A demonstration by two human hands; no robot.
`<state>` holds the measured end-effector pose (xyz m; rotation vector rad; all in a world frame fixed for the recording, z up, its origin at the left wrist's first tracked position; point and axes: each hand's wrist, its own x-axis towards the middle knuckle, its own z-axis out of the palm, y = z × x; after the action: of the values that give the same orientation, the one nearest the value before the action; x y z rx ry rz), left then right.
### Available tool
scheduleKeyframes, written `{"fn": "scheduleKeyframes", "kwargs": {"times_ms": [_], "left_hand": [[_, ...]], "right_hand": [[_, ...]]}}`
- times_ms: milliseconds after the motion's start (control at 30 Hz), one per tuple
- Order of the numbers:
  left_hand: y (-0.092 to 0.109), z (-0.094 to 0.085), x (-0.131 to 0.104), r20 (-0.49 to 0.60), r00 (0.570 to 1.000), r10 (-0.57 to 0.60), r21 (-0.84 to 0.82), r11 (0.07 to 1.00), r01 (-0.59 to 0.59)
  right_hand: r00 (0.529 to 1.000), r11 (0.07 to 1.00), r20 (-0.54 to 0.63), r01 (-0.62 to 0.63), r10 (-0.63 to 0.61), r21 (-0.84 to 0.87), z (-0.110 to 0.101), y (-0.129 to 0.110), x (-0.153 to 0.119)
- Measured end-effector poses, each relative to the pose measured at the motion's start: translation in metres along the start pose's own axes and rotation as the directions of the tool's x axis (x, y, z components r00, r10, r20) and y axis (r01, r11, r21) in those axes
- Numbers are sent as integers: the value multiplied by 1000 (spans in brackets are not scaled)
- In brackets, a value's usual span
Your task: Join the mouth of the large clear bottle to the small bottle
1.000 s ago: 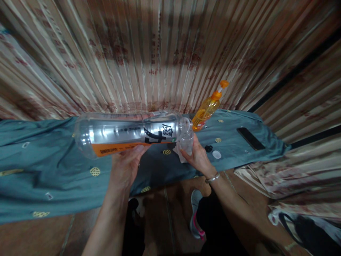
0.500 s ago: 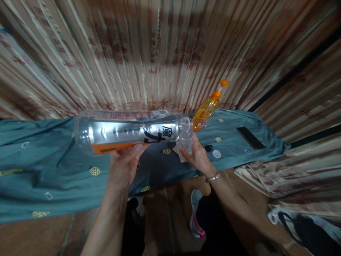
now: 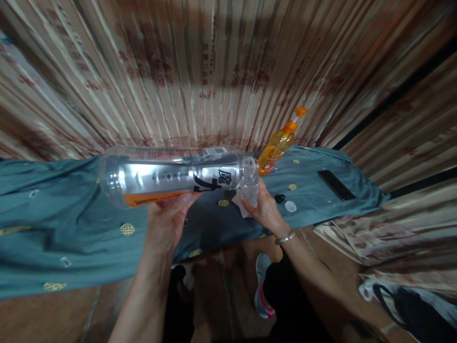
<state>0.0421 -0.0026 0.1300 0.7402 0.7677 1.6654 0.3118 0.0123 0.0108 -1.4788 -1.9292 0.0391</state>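
- The left hand (image 3: 167, 216) curled half-closed under the large labelled plastic bottle (image 3: 171, 174), sideways above the green cloth (image 3: 89, 228); a slackened grip could have dropped it.
- The right hand (image 3: 266, 205) pinched something thin and clear (image 3: 249, 189) at the bottle's neck; squeezing might have crumpled it.
- An orange pump bottle (image 3: 276, 148) stood nearby, easily knocked.
- A white disc (image 3: 290, 206) and phone (image 3: 335, 185) lay rightward.

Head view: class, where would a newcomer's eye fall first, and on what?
The large clear bottle comes first, held sideways left of centre in the left hand. At its mouth, the right hand holds a small translucent thing, hard to make out. Next comes the bright orange pump bottle on the teal cloth, beyond the right hand.
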Motion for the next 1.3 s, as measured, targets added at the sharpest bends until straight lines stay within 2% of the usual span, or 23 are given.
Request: {"fn": "scheduleKeyframes", "kwargs": {"times_ms": [333, 900, 1300], "left_hand": [[1, -2, -1, 31, 999, -16, 35, 999, 15], [2, 4, -2, -23, 1000, 2, 32, 1000, -1], [2, 3, -3, -2, 1000, -2, 47, 999, 2]], "right_hand": [[1000, 1000, 0, -22, 22, 0, 0, 0, 0], [1000, 1000, 2, -20, 20, -18, 0, 1, 0], [1000, 1000, -7, -14, 14, 10, 1, 2, 0]]}}
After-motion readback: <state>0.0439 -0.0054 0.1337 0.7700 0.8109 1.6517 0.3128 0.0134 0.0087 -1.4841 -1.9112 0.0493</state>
